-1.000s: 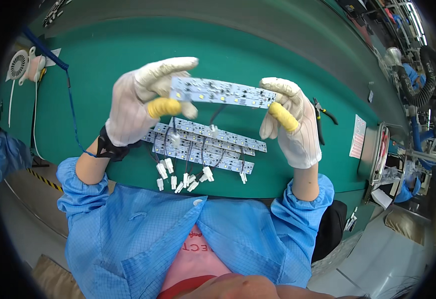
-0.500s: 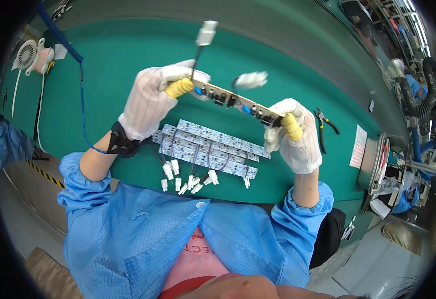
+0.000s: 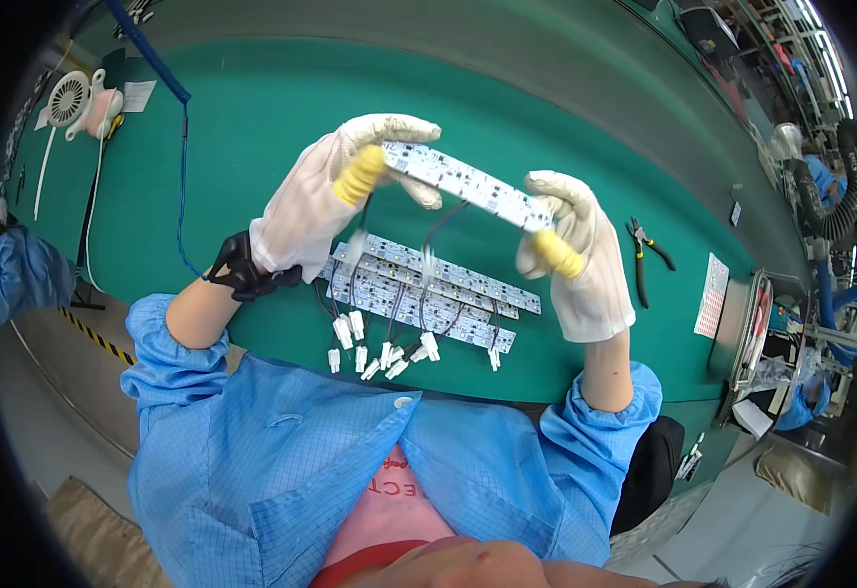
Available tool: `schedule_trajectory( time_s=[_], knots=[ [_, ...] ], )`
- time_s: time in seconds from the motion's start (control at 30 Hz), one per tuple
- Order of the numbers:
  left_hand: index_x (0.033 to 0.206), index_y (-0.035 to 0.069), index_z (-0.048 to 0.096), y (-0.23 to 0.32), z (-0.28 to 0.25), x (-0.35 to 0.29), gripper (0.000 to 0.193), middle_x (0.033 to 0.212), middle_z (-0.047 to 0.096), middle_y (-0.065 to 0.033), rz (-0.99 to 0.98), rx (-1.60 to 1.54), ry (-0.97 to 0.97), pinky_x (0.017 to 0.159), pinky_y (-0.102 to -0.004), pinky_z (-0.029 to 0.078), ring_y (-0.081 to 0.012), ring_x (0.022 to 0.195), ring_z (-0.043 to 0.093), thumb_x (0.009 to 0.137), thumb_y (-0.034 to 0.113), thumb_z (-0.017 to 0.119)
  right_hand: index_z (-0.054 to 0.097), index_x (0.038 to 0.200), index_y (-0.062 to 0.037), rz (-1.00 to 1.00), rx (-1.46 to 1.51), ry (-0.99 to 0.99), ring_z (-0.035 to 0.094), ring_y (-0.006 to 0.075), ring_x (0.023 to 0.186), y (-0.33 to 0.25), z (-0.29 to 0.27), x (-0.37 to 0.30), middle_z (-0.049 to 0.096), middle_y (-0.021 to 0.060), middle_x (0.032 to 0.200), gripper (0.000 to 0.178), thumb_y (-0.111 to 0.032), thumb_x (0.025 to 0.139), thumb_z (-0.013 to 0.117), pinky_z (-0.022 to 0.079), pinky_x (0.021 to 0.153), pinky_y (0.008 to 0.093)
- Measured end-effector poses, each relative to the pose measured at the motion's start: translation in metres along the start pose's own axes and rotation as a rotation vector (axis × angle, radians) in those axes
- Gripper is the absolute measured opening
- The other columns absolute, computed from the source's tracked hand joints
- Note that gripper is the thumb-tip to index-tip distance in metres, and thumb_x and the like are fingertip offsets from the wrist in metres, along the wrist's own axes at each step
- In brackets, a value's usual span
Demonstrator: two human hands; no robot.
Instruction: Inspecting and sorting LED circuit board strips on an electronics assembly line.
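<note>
Held up over the green mat is a narrow white circuit board (image 3: 467,183), its flat white face with small dark parts turned up. My left hand (image 3: 355,181), in a striped white glove with a yellow thumb cover, grips its left end. At the other end, my right hand (image 3: 570,245), gloved the same way, pinches the board between thumb and fingers. Two wires hang beneath it, their connectors blurred. Below lies a stack of similar LED boards (image 3: 428,284), with several white plugs (image 3: 389,355) on dark wires trailing toward me.
Cutting pliers (image 3: 647,257) with black-and-yellow handles lie to the right, near a printed sheet (image 3: 710,294). A small white-and-pink fan (image 3: 80,103) stands at the far left. From my left wrist strap (image 3: 237,269), a blue coiled cord (image 3: 182,176) runs up and away.
The board has been turned over between my hands: its dark-component side faced me, and now the white face shows. Its wired connectors swung from above the board to below it.
</note>
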State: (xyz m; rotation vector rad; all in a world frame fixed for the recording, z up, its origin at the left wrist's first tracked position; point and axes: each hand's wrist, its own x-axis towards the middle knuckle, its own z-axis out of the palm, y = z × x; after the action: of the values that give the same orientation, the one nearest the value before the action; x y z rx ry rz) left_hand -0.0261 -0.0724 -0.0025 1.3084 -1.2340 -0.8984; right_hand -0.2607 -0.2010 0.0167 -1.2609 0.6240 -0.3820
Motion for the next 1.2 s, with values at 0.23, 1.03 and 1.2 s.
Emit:
schedule_trajectory(
  time_s=[0.23, 1.03, 1.2],
  knots=[
    [0.119, 0.006, 0.056, -0.040, -0.122, -0.013, 0.047, 0.099, 0.061, -0.0059, -0.125, 0.442, 0.236, 0.092, -0.0286, 0.040, -0.0189, 0.094, 0.057, 0.076, -0.004, 0.038, 0.057, 0.105, -0.0067, -0.143, -1.517, -0.140, 0.059, 0.0279, 0.092, 0.010, -0.006, -0.033, 0.058, 0.0092, 0.104, 0.046, -0.014, 0.065, 0.078, 0.051, 0.078, 0.0356],
    [0.106, 0.010, 0.061, -0.022, -0.018, 0.005, 0.024, 0.104, 0.066, -0.0052, 0.381, 0.577, 0.182, 0.092, -0.0364, 0.044, -0.0273, 0.100, 0.059, 0.081, 0.009, 0.063, 0.055, 0.094, 0.0001, 0.265, -0.117, -0.181, 0.062, 0.0186, 0.083, -0.030, -0.016, -0.016, 0.062, 0.0115, 0.095, 0.026, 0.010, 0.073, 0.067, 0.050, 0.069, 0.0299],
    [0.119, 0.001, 0.054, -0.018, -0.016, 0.000, 0.056, 0.094, 0.068, -0.0087, 0.141, -0.015, -0.047, 0.089, -0.0354, 0.044, -0.0231, 0.094, 0.063, 0.096, 0.048, 0.034, 0.056, 0.092, -0.0012, -0.254, -0.490, 0.033, 0.063, 0.0167, 0.076, -0.014, -0.025, -0.013, 0.062, 0.0126, 0.086, 0.016, -0.003, 0.080, 0.066, 0.050, 0.058, 0.0250]
  ],
)
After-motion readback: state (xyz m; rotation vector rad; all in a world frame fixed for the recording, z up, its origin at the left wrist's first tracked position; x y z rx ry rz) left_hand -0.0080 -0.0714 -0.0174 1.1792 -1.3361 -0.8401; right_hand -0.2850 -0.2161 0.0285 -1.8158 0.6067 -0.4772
